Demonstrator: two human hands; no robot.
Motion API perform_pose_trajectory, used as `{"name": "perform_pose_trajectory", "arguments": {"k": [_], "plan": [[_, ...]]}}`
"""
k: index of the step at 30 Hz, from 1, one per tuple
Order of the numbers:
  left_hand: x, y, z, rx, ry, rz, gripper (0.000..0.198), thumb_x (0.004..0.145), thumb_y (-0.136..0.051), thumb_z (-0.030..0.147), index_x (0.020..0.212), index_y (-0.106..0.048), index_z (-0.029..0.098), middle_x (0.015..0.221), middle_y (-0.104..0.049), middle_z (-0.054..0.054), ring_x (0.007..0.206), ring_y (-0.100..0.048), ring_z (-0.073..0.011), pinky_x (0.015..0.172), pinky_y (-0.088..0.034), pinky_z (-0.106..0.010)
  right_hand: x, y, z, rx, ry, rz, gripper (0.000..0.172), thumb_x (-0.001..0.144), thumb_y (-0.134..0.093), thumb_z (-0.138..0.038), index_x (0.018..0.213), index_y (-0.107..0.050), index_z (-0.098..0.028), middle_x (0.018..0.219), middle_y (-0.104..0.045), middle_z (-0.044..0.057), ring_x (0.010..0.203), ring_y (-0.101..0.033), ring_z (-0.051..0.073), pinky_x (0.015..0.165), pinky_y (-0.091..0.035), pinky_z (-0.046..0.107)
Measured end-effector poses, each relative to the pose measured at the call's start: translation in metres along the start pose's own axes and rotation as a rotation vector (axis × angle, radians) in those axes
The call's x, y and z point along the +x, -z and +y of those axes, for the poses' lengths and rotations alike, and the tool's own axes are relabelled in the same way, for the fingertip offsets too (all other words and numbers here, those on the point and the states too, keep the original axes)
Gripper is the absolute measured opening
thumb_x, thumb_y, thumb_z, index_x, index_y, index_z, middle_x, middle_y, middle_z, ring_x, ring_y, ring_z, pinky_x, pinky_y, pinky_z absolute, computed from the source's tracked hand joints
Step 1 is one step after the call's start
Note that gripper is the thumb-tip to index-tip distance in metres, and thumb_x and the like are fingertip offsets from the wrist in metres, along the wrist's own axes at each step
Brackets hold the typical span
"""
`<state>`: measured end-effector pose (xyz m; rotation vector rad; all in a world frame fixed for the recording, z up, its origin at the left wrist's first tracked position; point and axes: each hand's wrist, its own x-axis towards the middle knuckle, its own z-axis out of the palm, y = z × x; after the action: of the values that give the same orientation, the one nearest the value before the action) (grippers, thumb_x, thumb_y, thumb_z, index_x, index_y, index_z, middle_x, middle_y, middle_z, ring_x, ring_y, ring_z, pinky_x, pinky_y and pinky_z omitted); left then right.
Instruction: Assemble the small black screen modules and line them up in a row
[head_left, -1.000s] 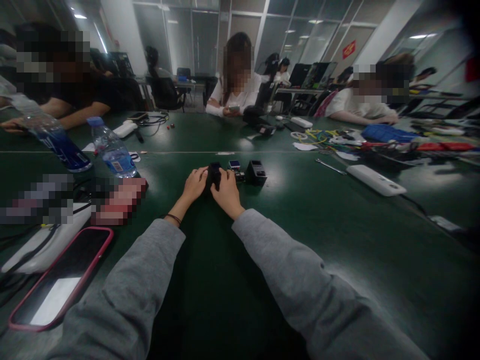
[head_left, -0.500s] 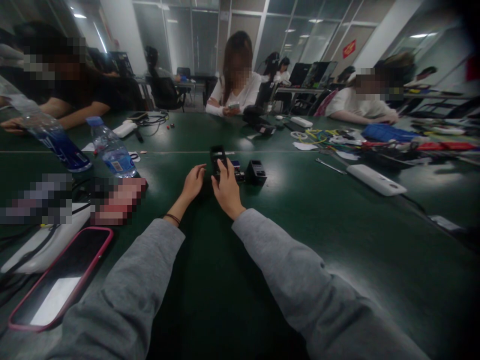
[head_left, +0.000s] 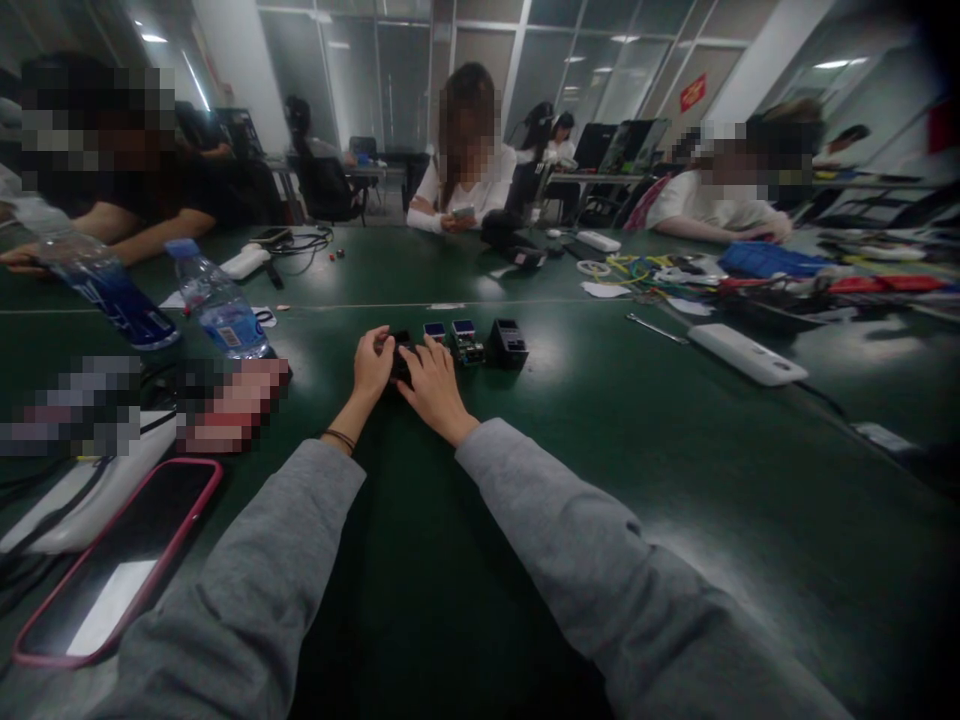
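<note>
Both hands meet at a small black case (head_left: 402,350) on the green table (head_left: 480,520). From the left side my left hand (head_left: 372,364) grips it, fingers curled round its edge. My right hand (head_left: 433,386) is closed on the case's right side, its fingers hiding part of it. Just beyond the right hand lie a small part with a blue screen (head_left: 434,331) and a circuit board with a screen (head_left: 467,345). A black box (head_left: 509,343) stands to the right of the board.
Two plastic bottles, one with a blue cap (head_left: 217,300), stand at the left, near a pink-framed phone (head_left: 120,560). On the right are a wrench (head_left: 655,329), a white power bank (head_left: 746,354) and a pile of cables (head_left: 645,270). People sit across the table.
The black case has moved left and down from a raised position into both hands. My left hand has closed on it; the blue-screen part and board are now uncovered.
</note>
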<state>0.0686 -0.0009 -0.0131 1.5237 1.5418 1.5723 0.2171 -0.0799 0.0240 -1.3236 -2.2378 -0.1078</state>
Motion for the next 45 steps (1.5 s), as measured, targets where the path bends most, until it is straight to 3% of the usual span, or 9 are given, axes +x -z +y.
{"name": "perform_pose_trajectory", "arguments": {"k": [6, 11, 17, 22, 29, 45], "plan": [[0.001, 0.0, -0.002, 0.012, -0.034, -0.043, 0.031, 0.094, -0.064, 0.016, 0.124, -0.072, 0.018, 0.131, -0.069, -0.014, 0.111, -0.071, -0.026, 0.109, -0.054, -0.044, -0.002, -0.003, -0.001, -0.052, -0.026, -0.058, 0.059, 0.105, -0.061, -0.025, 0.16, -0.045, -0.009, 0.16, -0.045, 0.024, 0.157, -0.027, 0.04, 0.128, -0.024, 0.059], [-0.002, 0.002, 0.003, 0.031, -0.069, -0.044, 0.028, 0.096, -0.062, 0.018, 0.122, -0.072, 0.019, 0.132, -0.07, -0.013, 0.114, -0.07, -0.0252, 0.109, -0.054, -0.043, -0.002, -0.009, 0.0, 0.037, -0.034, -0.022, 0.062, 0.104, -0.058, -0.023, 0.162, -0.041, -0.01, 0.16, -0.044, 0.025, 0.156, -0.029, 0.04, 0.128, -0.023, 0.062], [-0.005, 0.008, 0.013, 0.039, -0.115, 0.028, 0.025, 0.098, -0.056, 0.017, 0.117, -0.072, 0.021, 0.125, -0.074, -0.01, 0.111, -0.071, -0.023, 0.105, -0.054, -0.041, 0.0, -0.008, 0.007, 0.268, -0.085, 0.199, 0.044, 0.104, -0.042, -0.02, 0.146, -0.055, -0.017, 0.144, -0.059, 0.017, 0.143, -0.044, 0.034, 0.119, -0.038, 0.057], [-0.013, 0.01, 0.028, 0.125, -0.184, -0.017, 0.025, 0.1, -0.054, 0.017, 0.112, -0.075, 0.024, 0.106, -0.08, -0.005, 0.113, -0.07, -0.0255, 0.109, -0.05, -0.045, 0.006, -0.012, 0.022, 0.47, -0.287, 0.381, 0.04, 0.093, -0.038, -0.009, 0.125, -0.061, -0.019, 0.123, -0.068, 0.012, 0.12, -0.062, 0.027, 0.112, -0.046, 0.049], [-0.018, 0.011, 0.036, 0.174, -0.23, -0.063, 0.026, 0.1, -0.055, 0.015, 0.113, -0.076, 0.023, 0.113, -0.081, -0.006, 0.115, -0.068, -0.0264, 0.108, -0.049, -0.044, 0.01, -0.024, 0.029, 0.641, -0.343, 0.4, 0.033, 0.093, -0.038, -0.01, 0.117, -0.058, -0.02, 0.119, -0.071, 0.012, 0.115, -0.066, 0.025, 0.108, -0.05, 0.046], [-0.014, 0.01, 0.03, 0.253, -0.32, -0.167, 0.022, 0.096, -0.065, 0.02, 0.112, -0.078, 0.026, 0.124, -0.075, -0.008, 0.122, -0.064, -0.0289, 0.114, -0.044, -0.048, 0.008, -0.019, 0.027, 0.653, -0.347, 0.38, 0.028, 0.094, -0.038, -0.014, 0.112, -0.058, -0.023, 0.115, -0.07, 0.01, 0.114, -0.066, 0.025, 0.108, -0.05, 0.047]]}}
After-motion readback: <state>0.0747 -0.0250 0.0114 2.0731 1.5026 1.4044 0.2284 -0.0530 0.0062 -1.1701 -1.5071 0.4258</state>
